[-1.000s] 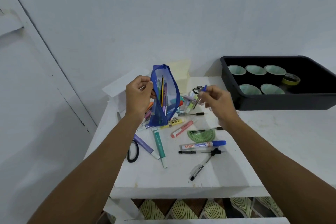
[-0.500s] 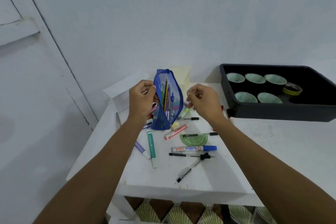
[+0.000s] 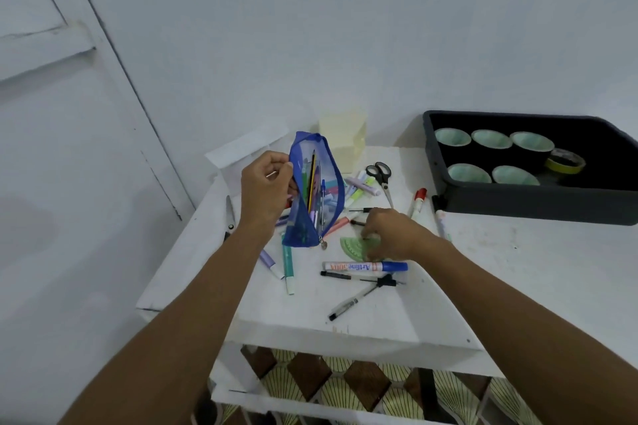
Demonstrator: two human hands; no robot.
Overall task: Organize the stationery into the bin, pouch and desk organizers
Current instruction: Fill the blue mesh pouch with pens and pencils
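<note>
My left hand holds a blue see-through pouch upright by its open edge; pens and pencils stand inside it. My right hand is down on the table, fingers over a green protractor and a black pen beside it; whether it grips either I cannot tell. Loose on the white table lie a blue marker, a compass, a black pen, highlighters, a red marker and scissors.
A black bin at the right holds several tape rolls and a yellow tape roll. A pale yellow organizer stands at the back against the wall. A second pair of scissors lies near the table's left edge.
My right hand has left the pouch's mouth and dropped to the table onto the protractor. The blue pen it held a second ago is now inside the pouch. My left hand keeps holding the pouch.
</note>
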